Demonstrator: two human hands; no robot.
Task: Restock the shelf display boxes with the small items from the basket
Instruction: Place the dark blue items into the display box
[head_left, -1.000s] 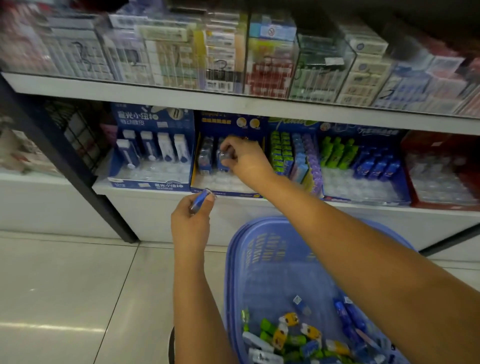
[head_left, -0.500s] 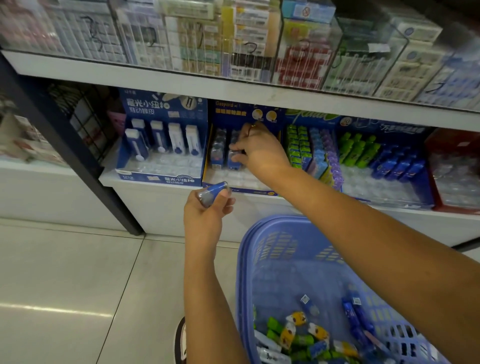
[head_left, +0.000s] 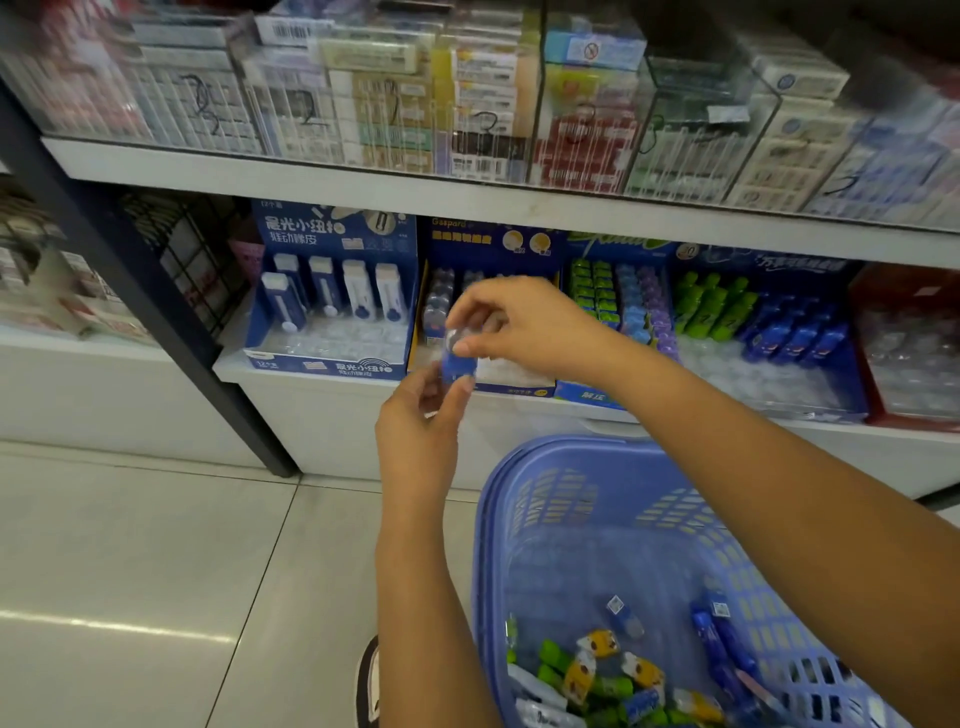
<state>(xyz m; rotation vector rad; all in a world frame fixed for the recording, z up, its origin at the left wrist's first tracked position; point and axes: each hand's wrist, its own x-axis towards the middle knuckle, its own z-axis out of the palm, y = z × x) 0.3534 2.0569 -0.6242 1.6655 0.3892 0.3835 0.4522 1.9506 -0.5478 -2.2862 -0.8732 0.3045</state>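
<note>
Left hand (head_left: 421, 415), right hand (head_left: 519, 325) — pinched fingertips (head_left: 470, 347) together.

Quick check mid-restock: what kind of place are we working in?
Most likely a small stationery or general shop. White shelves carry printed blue display boxes of small packaged items, clear cases of stacked cartons with handwritten numbers sit above, and a blue basket holds loose stock.

At eleven o'clock in your view, the blue display box (head_left: 332, 234) reads "晨光小纽扣 推动橡皮" on its header and again on its front lip, beside "12个装". At twelve o'clock, the middle display box (head_left: 493, 244) says "Gaspard". Toward four o'clock, a box front (head_left: 592, 397) shows "解压". The clear cases (head_left: 306, 114) at the top carry handwritten 3, 2, 3.
</note>
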